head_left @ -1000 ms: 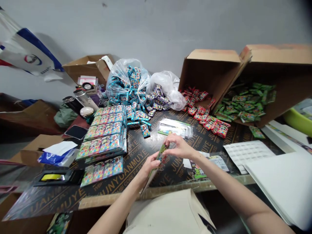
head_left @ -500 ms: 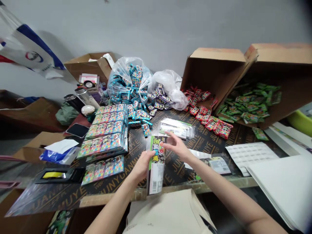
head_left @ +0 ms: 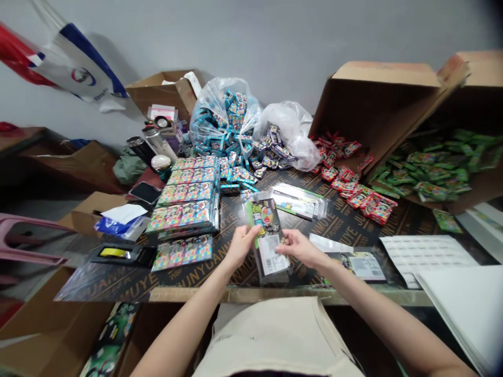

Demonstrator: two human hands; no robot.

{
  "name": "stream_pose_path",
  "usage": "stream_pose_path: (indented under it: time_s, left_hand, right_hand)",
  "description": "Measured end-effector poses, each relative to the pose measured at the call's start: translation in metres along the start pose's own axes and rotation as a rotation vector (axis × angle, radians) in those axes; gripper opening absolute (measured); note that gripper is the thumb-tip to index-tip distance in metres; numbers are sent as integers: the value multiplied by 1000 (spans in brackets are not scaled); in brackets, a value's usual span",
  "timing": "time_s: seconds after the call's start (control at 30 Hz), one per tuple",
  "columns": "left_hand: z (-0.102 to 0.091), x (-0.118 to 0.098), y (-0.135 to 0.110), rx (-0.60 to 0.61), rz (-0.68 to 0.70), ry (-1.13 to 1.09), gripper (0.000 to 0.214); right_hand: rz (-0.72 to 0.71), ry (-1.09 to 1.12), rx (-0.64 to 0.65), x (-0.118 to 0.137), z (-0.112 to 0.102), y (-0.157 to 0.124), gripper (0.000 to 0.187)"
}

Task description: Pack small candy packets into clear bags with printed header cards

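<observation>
A flat printed packet [head_left: 271,254] with a green and black top and a white barcode label is held over the front of the table, tilted, its upper end leaning left. My left hand [head_left: 241,248] is closed on its left edge, thumb on the printed face. At the right edge, beside the label, my right hand [head_left: 301,248] pinches the packet with bent fingers. Clear plastic shows around the packet's edges. Just beyond lie more flat clear-wrapped packets [head_left: 296,201]. Another printed packet [head_left: 359,264] rests under my right forearm.
Stacked sheets of small colourful packs [head_left: 183,214] stand at left. Blue packs spill from a clear bag [head_left: 223,112], purple ones from a white bag [head_left: 288,131]. Cardboard boxes at right hold red packs [head_left: 346,180] and green packs [head_left: 436,162]. A phone [head_left: 145,192] and paper sheets [head_left: 426,254] lie nearby.
The packet has gone from upright to tilted left. My right hand has moved from its upper end down to its right edge. The camera view has turned somewhat.
</observation>
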State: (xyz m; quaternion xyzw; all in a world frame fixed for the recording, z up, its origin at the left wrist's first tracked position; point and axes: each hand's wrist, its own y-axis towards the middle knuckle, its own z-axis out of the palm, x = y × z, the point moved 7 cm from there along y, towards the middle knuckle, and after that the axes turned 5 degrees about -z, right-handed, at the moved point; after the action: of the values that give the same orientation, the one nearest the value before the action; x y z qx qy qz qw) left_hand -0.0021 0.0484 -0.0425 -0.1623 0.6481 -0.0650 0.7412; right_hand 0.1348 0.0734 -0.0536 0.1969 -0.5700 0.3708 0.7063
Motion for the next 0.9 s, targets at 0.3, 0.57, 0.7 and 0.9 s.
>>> stream_pose_path:
  time_s: [0.3, 0.57, 0.7, 0.9]
  left_hand:
    - [35, 15, -4, 230, 33, -140, 38]
    - [38, 12, 8, -243, -14, -704, 24]
    - [31, 4, 3, -181, -11, -549, 15]
    - [24, -53, -28, -80, 375, 210, 16]
  right_hand:
    - [-315, -59, -511, 28, -43, 7, 29]
    - [-363, 132, -748, 22, -8, -8, 34]
    - [-313, 215, -671, 26, -12, -6, 18]
    - [-367, -73, -547, 47, -31, -22, 13]
